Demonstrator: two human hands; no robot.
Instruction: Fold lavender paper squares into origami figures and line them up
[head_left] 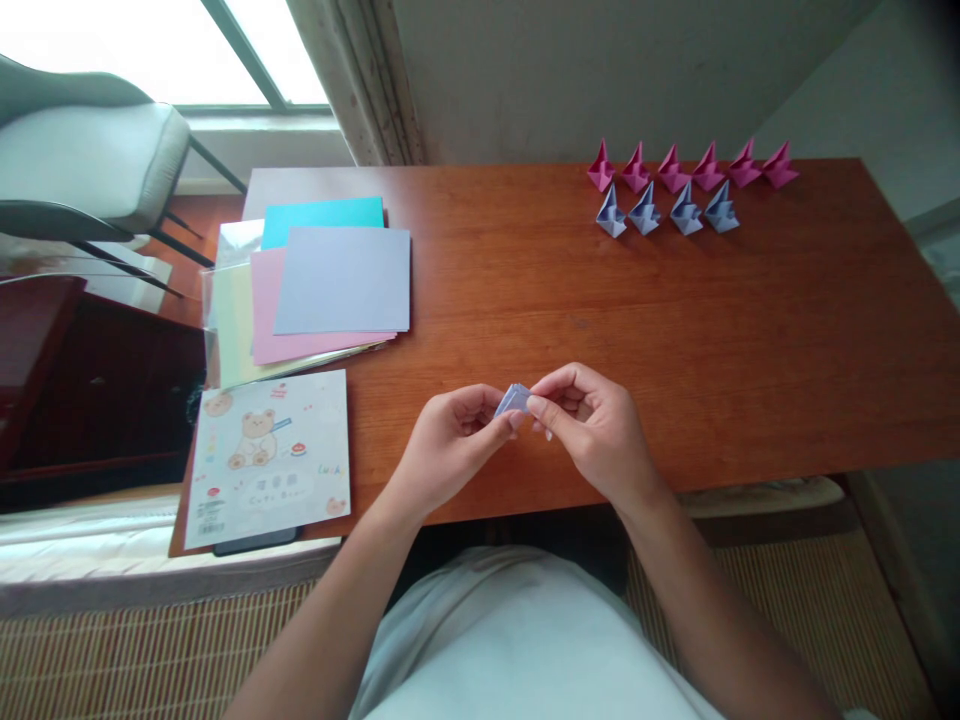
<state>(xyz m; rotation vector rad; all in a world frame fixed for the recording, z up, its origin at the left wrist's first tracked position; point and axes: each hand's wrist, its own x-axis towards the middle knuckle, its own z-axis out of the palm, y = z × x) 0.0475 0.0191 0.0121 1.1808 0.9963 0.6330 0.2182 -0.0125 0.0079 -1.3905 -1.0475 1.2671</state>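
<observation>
Between my two hands, above the near edge of the table, is a small folded piece of lavender paper (514,399) with several layers showing. My left hand (457,440) pinches its left and lower side between thumb and fingers. The thumb and index finger of my right hand (589,425) grip its right corner, and the other fingers curl beneath. Part of the paper is hidden by my fingertips. At the far right of the table stand folded pink paper figures (673,172) in a row, with a row of lavender paper figures (645,212) in front of them.
On the left of the wooden table (487,290) lie stacked sheets, a lavender sheet (345,280) on top, pink, yellow and teal ones below. Nearer me lies a bear-printed pad (270,460) over a dark flat object (255,543). A chair (97,150) stands beyond the left edge.
</observation>
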